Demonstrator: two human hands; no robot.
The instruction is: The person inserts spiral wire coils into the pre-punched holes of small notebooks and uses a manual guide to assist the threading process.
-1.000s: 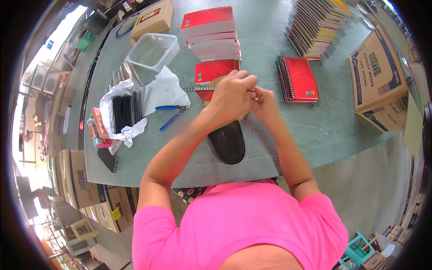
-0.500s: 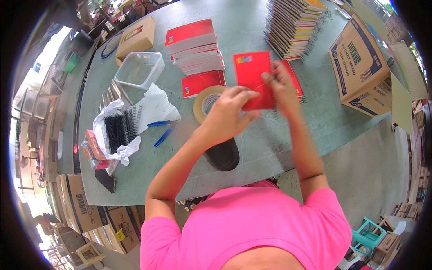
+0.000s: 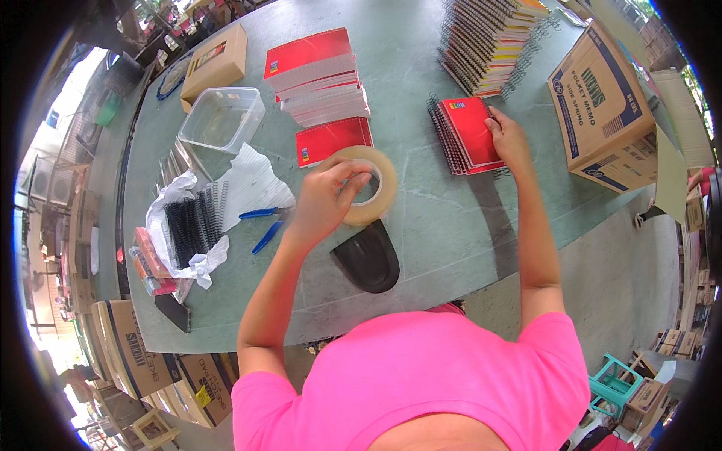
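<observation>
My right hand [image 3: 510, 139] grips the right edge of a red spiral notebook [image 3: 472, 128], laid on a small stack of like notebooks with their coils to the left. Fingers curled and thumb pinched to forefinger, my left hand [image 3: 327, 197] is over the left side of a wide tape roll [image 3: 386, 186]; whatever it may hold is hidden. Just below the roll is a black round-ended object [image 3: 372, 259]. Beyond it stands a pile of red-covered pads [image 3: 312, 56], with a lower red pad [image 3: 335, 141] in front.
Black wire coils [image 3: 192, 229] lie in white paper, near a blue-handled tool [image 3: 263, 214]. A clear plastic tub [image 3: 222, 120] and a brown box [image 3: 216, 64] are at far left. Tall stacked spiral notebooks [image 3: 481, 45] stand behind my right hand, beside an open carton [image 3: 602, 109].
The red notebook has moved from between my hands rightward onto the small stack, still in my right hand. My left hand has let go of it and drawn back left to the tape roll.
</observation>
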